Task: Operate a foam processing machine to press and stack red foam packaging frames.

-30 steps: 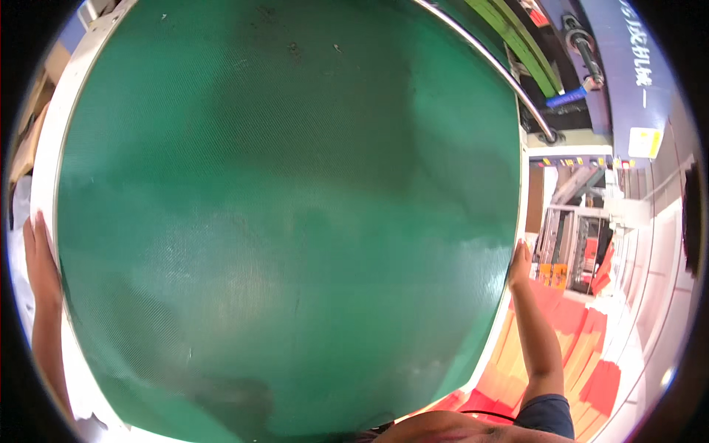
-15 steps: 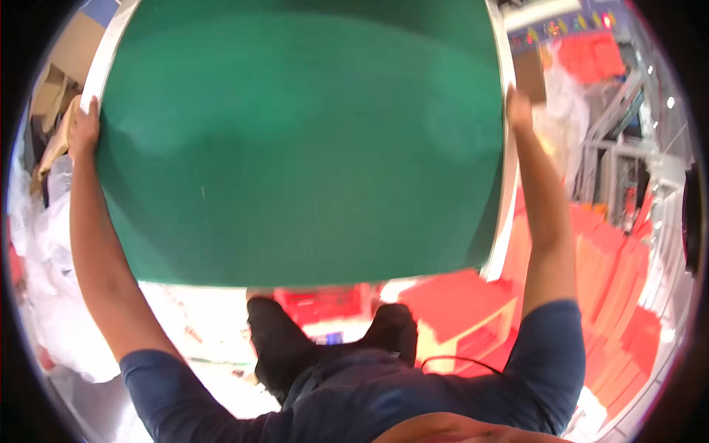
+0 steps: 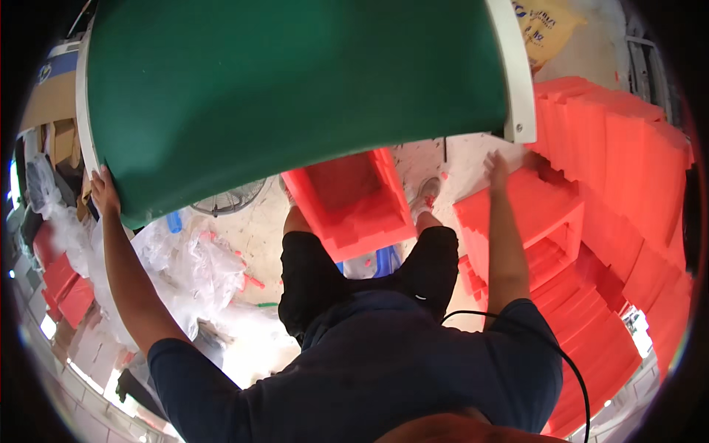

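Left hand (image 3: 105,190) grips smooth green board (image 3: 295,88) — curved edge.

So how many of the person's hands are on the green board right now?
1. The left hand grips the green board's left edge; the right hand is off it, open, over the red foam stack.

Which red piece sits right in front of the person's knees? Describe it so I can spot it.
Start at the big green board held overhead. Just under its lower edge, between the person's knees, lies a red foam tray. Unlike the red foam stacks at right, it lies alone, hollow side up.
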### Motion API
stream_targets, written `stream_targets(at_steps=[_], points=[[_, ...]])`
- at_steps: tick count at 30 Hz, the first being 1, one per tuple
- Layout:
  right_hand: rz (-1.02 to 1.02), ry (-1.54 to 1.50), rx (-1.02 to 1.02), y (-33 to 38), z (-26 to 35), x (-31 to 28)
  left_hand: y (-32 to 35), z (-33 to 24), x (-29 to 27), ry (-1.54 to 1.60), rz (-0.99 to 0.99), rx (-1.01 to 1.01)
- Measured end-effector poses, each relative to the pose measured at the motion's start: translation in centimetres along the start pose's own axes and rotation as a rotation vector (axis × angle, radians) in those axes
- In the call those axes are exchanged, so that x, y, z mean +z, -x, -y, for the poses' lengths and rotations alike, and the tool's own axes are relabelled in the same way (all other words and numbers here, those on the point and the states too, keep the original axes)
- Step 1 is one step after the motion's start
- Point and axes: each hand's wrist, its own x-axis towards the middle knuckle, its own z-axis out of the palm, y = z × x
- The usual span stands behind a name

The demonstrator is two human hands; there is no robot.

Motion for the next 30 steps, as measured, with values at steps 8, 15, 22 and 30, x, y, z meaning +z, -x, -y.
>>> stream_targets(at_steps=[8, 15, 22, 30], points=[[0.434, 1.112, 0.195, 15.2, -23.9, 12.4, -4.3, 3.1, -2.3, 0.258, 0.099, 0.142], [0.360, 1.352, -0.020, 14.1, -19.7, 11.4, -4.0, 1.4, -1.5, 0.254, 0.139, 0.109], [0.308, 1.009, -0.012, 13.7, -5.4, 3.1, -1.2, -1.2, -0.2, 0.176, 0.022, 0.025], [0.065, 0.959, 0.019, 18.7, 7.2, -10.9, -2.9, 1.5, -0.3, -0.127, -0.004, 0.204]])
